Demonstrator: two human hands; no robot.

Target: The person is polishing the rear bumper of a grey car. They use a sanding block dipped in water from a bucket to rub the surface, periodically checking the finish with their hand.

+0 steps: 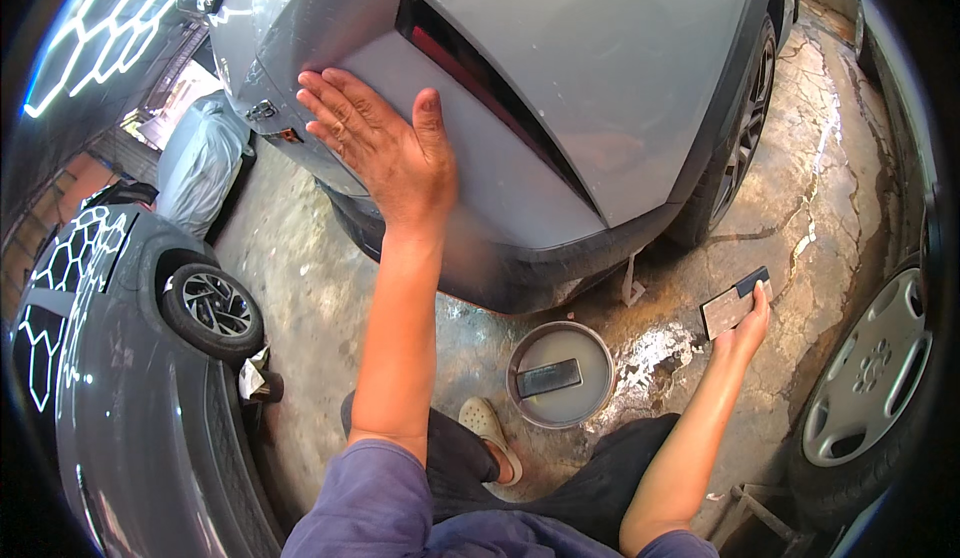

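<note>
My left hand (382, 137) lies palm down against the matte grey corner of the car bumper (517, 175), thumb spread from the fingers. It holds nothing. Just beyond the thumb, a black slot with a red reflector (442, 47) runs diagonally across the bumper. Out to the right, my right hand (742, 329) grips a flat sanding block (727, 309), pale on its face with a dark wrap at one end. On the wet floor between my arms stands a round basin (512, 378) of cloudy water. A dark rectangular pad (550, 378) sits inside it.
A dark grey car (150, 408) flanks me at left, with a covered car (199, 164) behind it. At right are a wheel with a silver cover (862, 370) and a metal frame (765, 517). A strap (631, 284) hangs below the bumper. The concrete floor (795, 145) is cracked.
</note>
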